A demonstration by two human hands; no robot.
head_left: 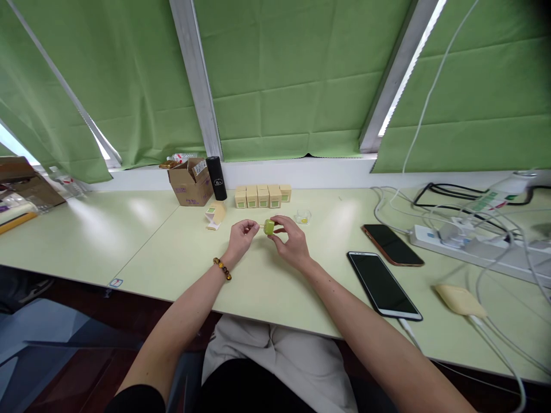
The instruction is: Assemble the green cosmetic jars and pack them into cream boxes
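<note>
My right hand [291,240] holds a small, shiny green block [269,227] between thumb and fingers, raised over the table. Close to its left side, my left hand [241,238] is closed in a pinch. A thin pale bit shows between the left fingertips and the block, too small to name. Beyond my left hand, an opened small carton [215,213] lies on the table with its flap out. To the right of the block sits a small clear container [303,217] with something yellow in it.
Several small tan boxes [257,197] stand in a row behind my hands. Left of them are a black cylinder [216,179] and a cardboard box [190,186]. Two phones [384,285], a power strip [473,246], cables and a yellow case [460,299] lie at right.
</note>
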